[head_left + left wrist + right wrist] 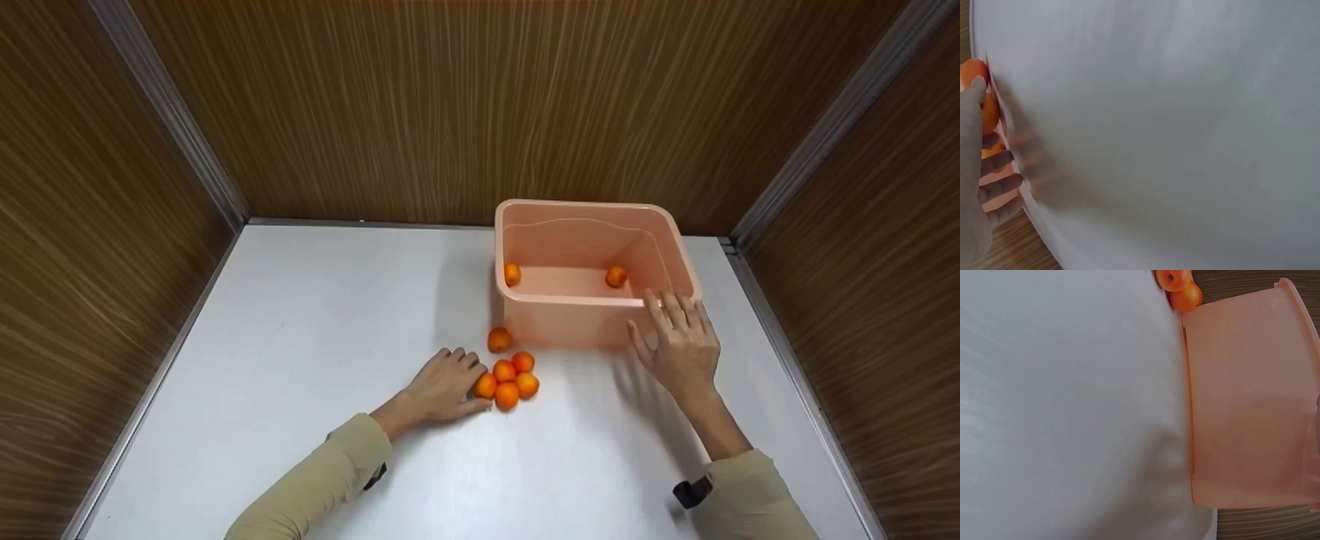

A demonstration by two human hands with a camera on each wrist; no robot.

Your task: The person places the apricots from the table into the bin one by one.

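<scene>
A peach plastic bin (592, 319) stands on the white table, with two oranges inside it, one at the left (512, 274) and one at the right (616, 277). In front of its left corner lies a single orange (499, 340), and just nearer me is a cluster of several oranges (514, 379). My left hand (469, 384) rests on the table against the cluster's left side, with thumb and curled fingers around the leftmost orange (485, 385). The left wrist view shows my thumb (974, 107) over an orange (972, 70). My right hand (679, 341) hovers with straight fingers at the bin's front right corner, slightly blurred.
The white table (315, 360) is boxed in by wood-grain walls on the left, back and right (862, 247), with metal strips in the corners. The bin (1252, 394) sits near the back right. In the right wrist view two oranges (1179, 287) lie beyond the bin's corner.
</scene>
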